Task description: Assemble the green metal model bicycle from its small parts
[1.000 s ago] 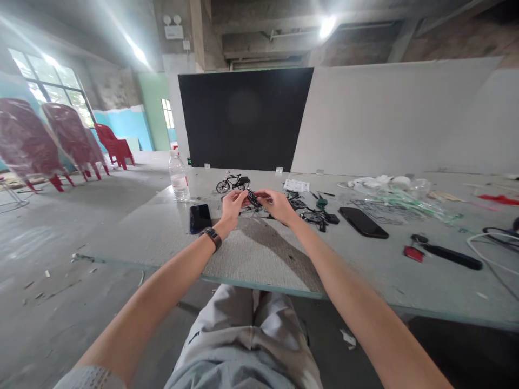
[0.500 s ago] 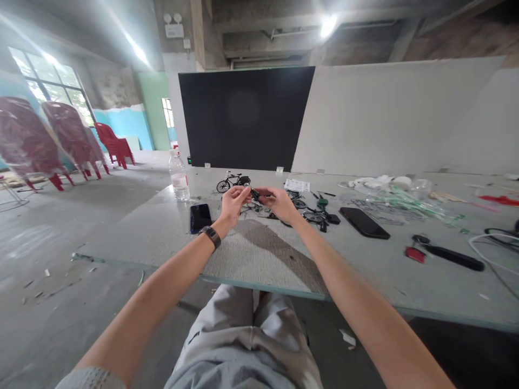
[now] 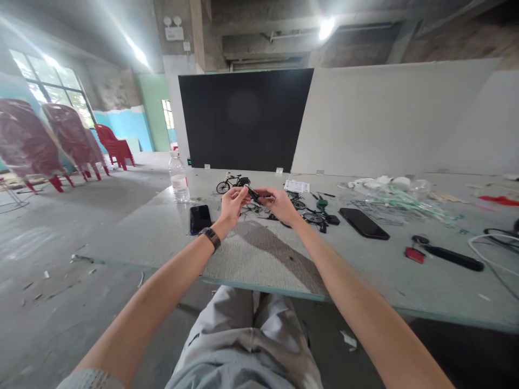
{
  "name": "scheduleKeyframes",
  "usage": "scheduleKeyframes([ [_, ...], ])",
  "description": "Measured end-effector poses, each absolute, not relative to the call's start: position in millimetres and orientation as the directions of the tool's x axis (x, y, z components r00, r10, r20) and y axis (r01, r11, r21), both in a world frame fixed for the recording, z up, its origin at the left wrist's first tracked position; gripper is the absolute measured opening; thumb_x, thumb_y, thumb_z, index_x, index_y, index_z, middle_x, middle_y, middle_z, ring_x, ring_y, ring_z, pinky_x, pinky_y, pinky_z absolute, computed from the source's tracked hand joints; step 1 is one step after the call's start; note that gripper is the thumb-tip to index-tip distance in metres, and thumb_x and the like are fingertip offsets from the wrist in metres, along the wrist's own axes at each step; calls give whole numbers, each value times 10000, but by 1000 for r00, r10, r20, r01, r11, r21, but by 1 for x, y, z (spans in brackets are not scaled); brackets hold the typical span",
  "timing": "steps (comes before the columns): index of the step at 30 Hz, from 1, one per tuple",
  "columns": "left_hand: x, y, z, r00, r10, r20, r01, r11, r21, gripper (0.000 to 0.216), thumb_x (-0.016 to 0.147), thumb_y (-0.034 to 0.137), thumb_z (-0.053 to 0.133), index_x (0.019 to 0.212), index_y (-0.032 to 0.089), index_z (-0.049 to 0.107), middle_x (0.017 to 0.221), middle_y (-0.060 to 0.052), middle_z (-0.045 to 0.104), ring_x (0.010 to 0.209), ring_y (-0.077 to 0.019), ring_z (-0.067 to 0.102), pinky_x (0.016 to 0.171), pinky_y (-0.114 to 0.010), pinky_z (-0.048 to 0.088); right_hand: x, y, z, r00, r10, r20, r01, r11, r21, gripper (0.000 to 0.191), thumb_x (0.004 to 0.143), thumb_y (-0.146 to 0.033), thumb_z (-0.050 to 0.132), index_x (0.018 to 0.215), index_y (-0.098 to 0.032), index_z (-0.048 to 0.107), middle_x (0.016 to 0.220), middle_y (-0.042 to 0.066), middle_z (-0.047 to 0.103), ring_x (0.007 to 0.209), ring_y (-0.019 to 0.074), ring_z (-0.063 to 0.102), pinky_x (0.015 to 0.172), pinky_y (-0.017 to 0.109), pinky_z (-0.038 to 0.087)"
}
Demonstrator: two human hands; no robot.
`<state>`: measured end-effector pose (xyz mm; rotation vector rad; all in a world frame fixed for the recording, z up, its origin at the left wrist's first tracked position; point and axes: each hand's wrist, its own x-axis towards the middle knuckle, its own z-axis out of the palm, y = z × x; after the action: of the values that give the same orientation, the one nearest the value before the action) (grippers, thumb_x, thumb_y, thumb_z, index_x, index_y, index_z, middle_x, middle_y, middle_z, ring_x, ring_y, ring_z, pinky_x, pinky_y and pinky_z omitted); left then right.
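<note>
We observe 2 bare hands working above a grey, textured tabletop (image 3: 259, 254). The left hand (image 3: 233, 208), with a black wristwatch (image 3: 211, 238) on its wrist, and the right hand (image 3: 280, 206) face each other with the fingers curled, not spread. Between them, a small black model part (image 3: 253, 194) spans the narrow gap, clear of the table, with its ends at the fingertips of both hands. Both hands appear to pinch it, but we cannot tell which fingers bear on it at this size. Just beyond the left hand stands a small assembled black model bicycle (image 3: 233, 183). Directly below both hands, loose black wire-thin model parts (image 3: 255, 210) lie on the table. Near the right hand lie black model wheels (image 3: 314, 217) and a green small part (image 3: 322, 203). Left of the left hand are a dark smartphone (image 3: 200, 219) and a clear plastic water bottle (image 3: 179, 179). Right of the right hand lie a black smartphone (image 3: 364, 223) and a grey metal parts frame (image 3: 383, 206).
</note>
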<state>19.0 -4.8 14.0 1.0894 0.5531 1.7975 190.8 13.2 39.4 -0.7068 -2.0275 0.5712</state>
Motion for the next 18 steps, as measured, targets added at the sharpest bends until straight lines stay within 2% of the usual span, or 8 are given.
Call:
scheduleKeyframes([
  [8,20,-8,19,-172,879,445,-476,-469,744,416,668,520,844,728,167,632,621,18,612,581,-87,587,580,-222,489,190,12,42,-435,656,616,256,747,-614,328,895,-336,625,1184,-211,713,1129,95,740,1040,241,687,901,412,558],
  [18,17,-15,27,-140,866,480,-515,-478,712,410,700,527,826,719,170,627,660,16,590,591,-82,559,576,-226,475,186,0,51,-383,628,677,229,775,-590,279,878,-255,629,1138,-240,728,1132,64,741,1058,232,687,980,438,534],
])
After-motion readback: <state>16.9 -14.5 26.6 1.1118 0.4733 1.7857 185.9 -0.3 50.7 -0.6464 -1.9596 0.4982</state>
